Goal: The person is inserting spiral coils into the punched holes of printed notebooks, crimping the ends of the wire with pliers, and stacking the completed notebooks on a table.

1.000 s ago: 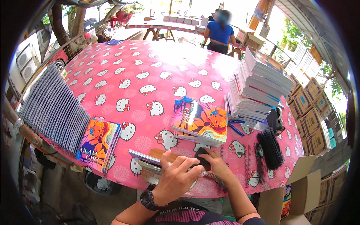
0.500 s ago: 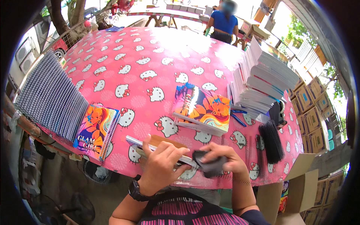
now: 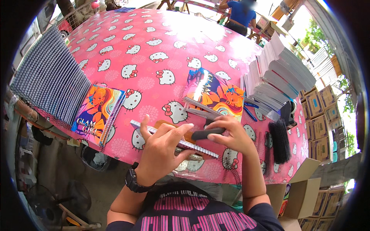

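My left hand (image 3: 160,148) is closed on a notebook held edge-up near the table's front edge, with its spiral-bound spine (image 3: 202,149) showing past my fingers. In my right hand (image 3: 233,134) is a dark grey tool with a thick rounded handle (image 3: 208,133); its exact kind I cannot make out. The tool hovers just beyond the spine, apart from it. Partly behind both hands lies a flat brown piece (image 3: 188,134). Beyond my right hand is a small pile of colourful-covered notebooks (image 3: 219,92). Loose black binding coils (image 3: 266,150) lie to the right.
A long row of spiral-bound notebooks (image 3: 50,81) lines the left edge, ending in a colourful cover (image 3: 94,113). Tall paper stacks (image 3: 279,73), blue-handled pliers (image 3: 249,112) and bundled black coils (image 3: 280,142) occupy the right. An open carton (image 3: 304,196) stands below. A person in blue (image 3: 241,17) is beyond.
My right hand has lifted the tool up and away from the notebook's spine, which now shows more fully. The view has shifted slightly, and my left hand still grips the notebook.
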`<control>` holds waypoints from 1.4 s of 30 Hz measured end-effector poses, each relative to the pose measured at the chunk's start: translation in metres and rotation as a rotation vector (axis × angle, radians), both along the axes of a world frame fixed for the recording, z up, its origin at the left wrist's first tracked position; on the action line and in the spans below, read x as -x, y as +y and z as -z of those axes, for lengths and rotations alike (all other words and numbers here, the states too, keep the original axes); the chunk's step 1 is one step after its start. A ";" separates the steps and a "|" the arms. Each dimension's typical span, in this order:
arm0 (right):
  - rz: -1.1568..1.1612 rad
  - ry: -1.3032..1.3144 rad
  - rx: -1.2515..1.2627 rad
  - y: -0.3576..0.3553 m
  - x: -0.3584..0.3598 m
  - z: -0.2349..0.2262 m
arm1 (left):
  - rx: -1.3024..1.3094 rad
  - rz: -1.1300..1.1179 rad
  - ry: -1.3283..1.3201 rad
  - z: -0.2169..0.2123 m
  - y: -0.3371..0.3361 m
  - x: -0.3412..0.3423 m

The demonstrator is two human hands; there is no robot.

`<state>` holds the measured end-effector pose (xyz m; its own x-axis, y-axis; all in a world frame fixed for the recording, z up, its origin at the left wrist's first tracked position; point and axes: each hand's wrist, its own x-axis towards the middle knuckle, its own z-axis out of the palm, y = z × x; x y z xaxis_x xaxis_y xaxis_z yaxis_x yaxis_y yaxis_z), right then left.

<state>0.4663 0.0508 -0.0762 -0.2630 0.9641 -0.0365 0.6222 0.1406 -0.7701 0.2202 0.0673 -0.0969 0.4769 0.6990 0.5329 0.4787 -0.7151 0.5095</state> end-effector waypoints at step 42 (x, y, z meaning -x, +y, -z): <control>-0.087 0.041 0.000 0.030 0.038 -0.010 | 0.705 -0.025 -1.221 0.089 0.012 0.032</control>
<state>0.4280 0.0804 -0.0660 -0.3473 0.9374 -0.0243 0.5755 0.1926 -0.7948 0.1879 0.0790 -0.1862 -0.0412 0.9899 0.1358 -0.5093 -0.1378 0.8495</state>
